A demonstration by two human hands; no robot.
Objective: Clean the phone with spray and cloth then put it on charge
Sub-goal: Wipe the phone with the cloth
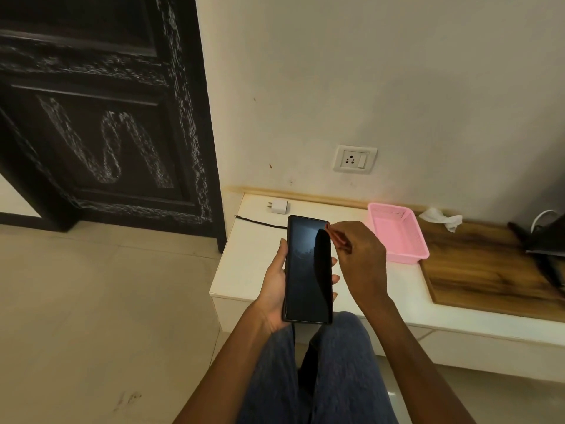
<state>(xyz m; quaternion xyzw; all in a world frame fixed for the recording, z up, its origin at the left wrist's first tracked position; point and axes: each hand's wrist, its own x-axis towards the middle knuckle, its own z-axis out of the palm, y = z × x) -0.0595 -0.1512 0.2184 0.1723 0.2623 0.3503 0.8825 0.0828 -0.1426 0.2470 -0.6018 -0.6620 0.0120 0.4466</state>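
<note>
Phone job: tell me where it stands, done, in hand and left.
Done: nothing can be confirmed; no spray bottle is in view, and the white cloth lies on the counter. In hand: the left hand holds the phone, screen dark, while the right hand pinches at its top right corner. Left: charging; the adapter lies unplugged below the empty wall socket.

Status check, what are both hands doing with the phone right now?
Left hand grips phone, screen up and dark. Right hand pinches at its top right corner. White charger plug lies unplugged on ledge; wall socket free.
</note>
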